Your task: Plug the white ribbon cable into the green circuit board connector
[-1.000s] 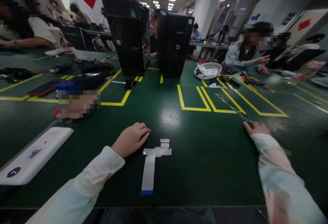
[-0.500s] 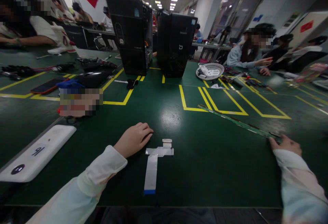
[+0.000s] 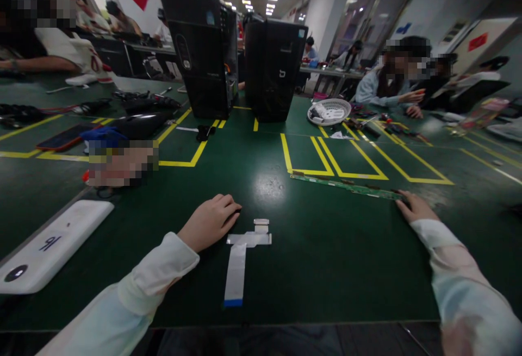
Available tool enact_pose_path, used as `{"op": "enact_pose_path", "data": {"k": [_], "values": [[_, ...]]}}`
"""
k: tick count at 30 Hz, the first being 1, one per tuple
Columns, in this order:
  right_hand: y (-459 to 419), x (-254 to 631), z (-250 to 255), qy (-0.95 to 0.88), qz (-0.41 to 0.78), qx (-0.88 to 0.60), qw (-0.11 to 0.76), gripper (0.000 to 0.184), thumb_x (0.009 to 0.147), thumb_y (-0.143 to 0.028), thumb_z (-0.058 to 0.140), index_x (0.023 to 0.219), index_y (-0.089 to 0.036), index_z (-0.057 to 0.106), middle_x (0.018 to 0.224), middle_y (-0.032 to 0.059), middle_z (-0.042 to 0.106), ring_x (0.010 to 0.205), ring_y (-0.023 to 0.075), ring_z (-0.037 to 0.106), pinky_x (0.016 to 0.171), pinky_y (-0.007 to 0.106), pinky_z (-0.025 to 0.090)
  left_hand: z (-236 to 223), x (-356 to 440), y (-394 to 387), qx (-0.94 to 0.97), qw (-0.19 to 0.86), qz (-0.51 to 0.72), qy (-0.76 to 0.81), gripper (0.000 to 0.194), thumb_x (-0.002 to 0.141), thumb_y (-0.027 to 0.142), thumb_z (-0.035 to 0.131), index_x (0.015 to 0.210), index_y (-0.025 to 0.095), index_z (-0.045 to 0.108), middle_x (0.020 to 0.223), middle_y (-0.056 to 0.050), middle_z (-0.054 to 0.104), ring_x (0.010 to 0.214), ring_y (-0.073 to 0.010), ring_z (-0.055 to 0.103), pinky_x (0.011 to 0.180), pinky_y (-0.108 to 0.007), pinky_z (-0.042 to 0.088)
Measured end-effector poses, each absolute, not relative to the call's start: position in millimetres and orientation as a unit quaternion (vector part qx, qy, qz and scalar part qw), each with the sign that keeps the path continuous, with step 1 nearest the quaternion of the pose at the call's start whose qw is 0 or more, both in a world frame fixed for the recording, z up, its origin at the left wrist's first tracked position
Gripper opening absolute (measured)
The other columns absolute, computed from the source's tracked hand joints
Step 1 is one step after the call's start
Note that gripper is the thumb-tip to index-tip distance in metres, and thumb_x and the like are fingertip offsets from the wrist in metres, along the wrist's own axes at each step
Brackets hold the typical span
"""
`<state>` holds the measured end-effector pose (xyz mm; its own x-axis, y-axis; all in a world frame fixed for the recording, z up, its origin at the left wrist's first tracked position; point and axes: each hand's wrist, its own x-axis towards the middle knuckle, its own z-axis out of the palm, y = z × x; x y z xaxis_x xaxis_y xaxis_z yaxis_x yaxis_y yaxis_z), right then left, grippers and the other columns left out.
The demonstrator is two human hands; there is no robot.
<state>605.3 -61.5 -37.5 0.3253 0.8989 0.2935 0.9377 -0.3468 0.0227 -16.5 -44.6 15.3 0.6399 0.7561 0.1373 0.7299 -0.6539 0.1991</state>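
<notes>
My left hand (image 3: 210, 220) rests on the green table (image 3: 326, 258) with its fingers curled under, nothing visible in it. Just right of it lies a white flat ribbon cable (image 3: 240, 261) with a blue end and a small connector at its top. My right hand (image 3: 416, 207) grips the right end of a long, thin green circuit board strip (image 3: 346, 186), which lies nearly level across the table, just below the yellow floor-tape boxes. Both arms wear pale long sleeves.
A white device (image 3: 49, 247) sits at the near left. Two black computer towers (image 3: 204, 51) (image 3: 275, 68) stand at the back centre, a white basket (image 3: 329, 111) to their right. Phones, cables and tools lie at the left. Other people work at the far sides.
My right hand has swung the green strip round from pointing away to lying crosswise, and has drawn it nearer the middle. My left hand has stayed put beside the ribbon cable.
</notes>
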Motion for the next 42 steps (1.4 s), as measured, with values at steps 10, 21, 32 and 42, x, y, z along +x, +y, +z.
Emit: {"op": "enact_pose_path", "data": {"k": [10, 21, 32, 42], "values": [[-32.0, 547.5, -53.3, -0.594, -0.096, -0.797, 0.054, 0.054, 0.093, -0.043, 0.038, 0.133, -0.010, 0.053, 0.130, 0.0223, 0.056, 0.123, 0.0325, 0.051, 0.103, 0.047, 0.040, 16.1, -16.9, -43.9, 0.894, 0.065, 0.121, 0.427, 0.032, 0.097, 0.032, 0.039, 0.113, 0.019, 0.064, 0.104, -0.006, 0.064, 0.092, -0.0181, 0.059, 0.077, -0.032, 0.051], [-38.3, 365.8, -49.4, -0.674, -0.136, -0.723, 0.063, 0.064, 0.092, -0.055, 0.041, 0.136, -0.010, 0.051, 0.142, 0.0240, 0.044, 0.125, 0.0364, 0.046, 0.103, 0.050, 0.037, 14.5, -13.0, -49.0, 0.898, 0.074, 0.139, 0.411, 0.029, 0.097, 0.029, 0.039, 0.107, 0.020, 0.064, 0.100, -0.005, 0.067, 0.090, -0.0170, 0.061, 0.078, -0.032, 0.051], [-39.1, 336.8, -34.0, -0.763, -0.125, -0.620, 0.134, 0.057, 0.093, -0.048, 0.042, 0.135, -0.012, 0.052, 0.150, 0.0214, 0.033, 0.138, 0.0372, 0.030, 0.109, 0.056, 0.030, 18.2, -13.8, -51.5, 0.902, 0.075, 0.137, 0.403, 0.029, 0.097, 0.028, 0.039, 0.106, 0.019, 0.066, 0.098, -0.006, 0.068, 0.088, -0.0173, 0.061, 0.076, -0.032, 0.052], [-48.2, 314.8, -34.8, -0.866, -0.038, -0.464, 0.181, 0.051, 0.094, -0.046, 0.044, 0.132, -0.016, 0.054, 0.130, 0.0177, 0.052, 0.119, 0.0304, 0.046, 0.100, 0.051, 0.042, 21.6, 0.7, -62.5, 0.947, 0.122, 0.139, 0.263, 0.029, 0.095, 0.024, 0.046, 0.121, 0.021, 0.059, 0.121, -0.007, 0.061, 0.109, -0.0189, 0.055, 0.092, -0.035, 0.049]]}}
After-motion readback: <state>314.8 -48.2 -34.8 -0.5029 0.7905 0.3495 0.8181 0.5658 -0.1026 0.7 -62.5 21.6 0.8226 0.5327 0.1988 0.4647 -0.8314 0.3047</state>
